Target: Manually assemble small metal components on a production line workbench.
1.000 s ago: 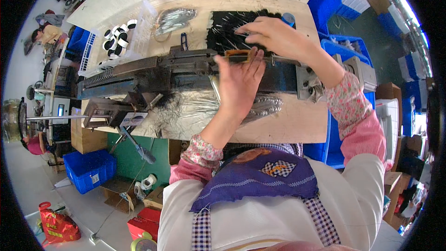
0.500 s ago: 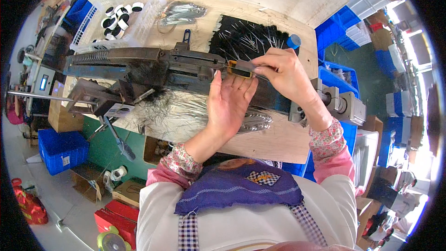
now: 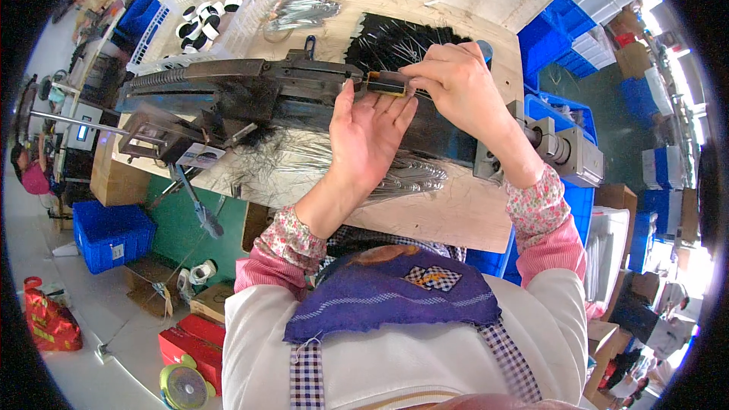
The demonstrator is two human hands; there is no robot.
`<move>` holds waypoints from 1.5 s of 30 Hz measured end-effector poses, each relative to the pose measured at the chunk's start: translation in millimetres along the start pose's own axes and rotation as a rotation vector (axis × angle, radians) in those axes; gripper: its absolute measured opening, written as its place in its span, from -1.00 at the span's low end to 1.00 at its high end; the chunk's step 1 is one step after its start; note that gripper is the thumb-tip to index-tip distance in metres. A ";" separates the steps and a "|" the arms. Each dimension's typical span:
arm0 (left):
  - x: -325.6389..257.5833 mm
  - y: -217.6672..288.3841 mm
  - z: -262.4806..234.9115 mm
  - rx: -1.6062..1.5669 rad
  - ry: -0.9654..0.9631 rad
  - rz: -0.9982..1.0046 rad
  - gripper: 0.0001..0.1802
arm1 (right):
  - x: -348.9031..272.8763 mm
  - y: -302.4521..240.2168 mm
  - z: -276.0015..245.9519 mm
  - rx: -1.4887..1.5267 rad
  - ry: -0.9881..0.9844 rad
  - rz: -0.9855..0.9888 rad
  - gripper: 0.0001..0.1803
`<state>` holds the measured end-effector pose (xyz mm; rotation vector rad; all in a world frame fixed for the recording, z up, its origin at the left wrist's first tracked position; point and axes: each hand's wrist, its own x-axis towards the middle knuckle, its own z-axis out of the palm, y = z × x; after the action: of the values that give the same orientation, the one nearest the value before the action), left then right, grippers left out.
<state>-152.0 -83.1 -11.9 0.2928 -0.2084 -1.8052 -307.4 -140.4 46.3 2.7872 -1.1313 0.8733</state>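
Observation:
A long dark metal bench machine (image 3: 250, 87) lies across the table, and a small dark block with yellow edges (image 3: 387, 85) sits at its right part. My left hand (image 3: 364, 137) is palm up below the block, its fingers stretched out with their tips at the block's lower edge. My right hand (image 3: 459, 83) is closed in a pinch at the block's right end; what its fingertips hold, if anything, is hidden. Thin metal wires (image 3: 304, 159) lie in a loose bundle on the table in front of the machine, left of my left wrist.
A white plastic basket (image 3: 243, 26) with black-and-white rolls stands back left. Behind the machine lie a bundle of metal pieces (image 3: 304, 14) and a black bristly mat (image 3: 402, 39) with thin rods on it. A metal cylinder fitting (image 3: 569, 156) sits at the right edge, beside blue crates (image 3: 558, 15).
The whole view has shifted, so machine and hands appear higher. Both hands stay at the yellow-edged block, the left palm up and the right pinching, with little change in their grips.

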 end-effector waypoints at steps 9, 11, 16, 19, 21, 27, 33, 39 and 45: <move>-7.9 5.0 1.0 0.022 0.047 0.017 -0.36 | 8.3 -26.3 -22.5 0.170 0.061 0.257 -0.82; -13.8 4.3 -7.7 -0.011 0.040 0.007 -0.38 | -2.5 -39.7 -12.2 -0.031 -0.039 0.143 -0.81; -12.9 9.2 6.4 0.070 0.119 0.010 -0.48 | -7.1 -47.9 1.2 -0.238 -0.097 -0.079 -0.83; -9.3 9.9 13.7 0.106 0.201 -0.016 -0.51 | -4.3 -46.2 4.0 -0.259 -0.200 -0.041 -0.59; -7.0 9.1 12.7 0.157 0.192 0.004 -0.55 | -3.2 -44.8 4.0 -0.238 -0.202 -0.048 -0.70; -7.4 -10.1 -5.6 0.197 0.226 0.014 -0.74 | -58.7 -39.6 -1.0 0.126 -0.212 0.173 -0.80; -6.1 -52.0 -25.7 0.378 0.414 -0.034 -0.58 | -141.5 -54.3 43.2 0.159 -0.456 0.380 -0.75; -120.0 32.3 -40.1 1.303 -0.183 0.189 -0.29 | -153.5 -37.7 55.9 0.261 -0.474 0.571 -0.71; -225.6 213.5 -168.3 2.718 1.025 0.812 -0.10 | -160.6 -38.3 44.7 0.529 -0.139 0.725 -0.79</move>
<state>149.5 83.9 -89.3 2.2602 -1.5284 0.6774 -354.3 -18.7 -64.2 2.8398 -2.3164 1.1665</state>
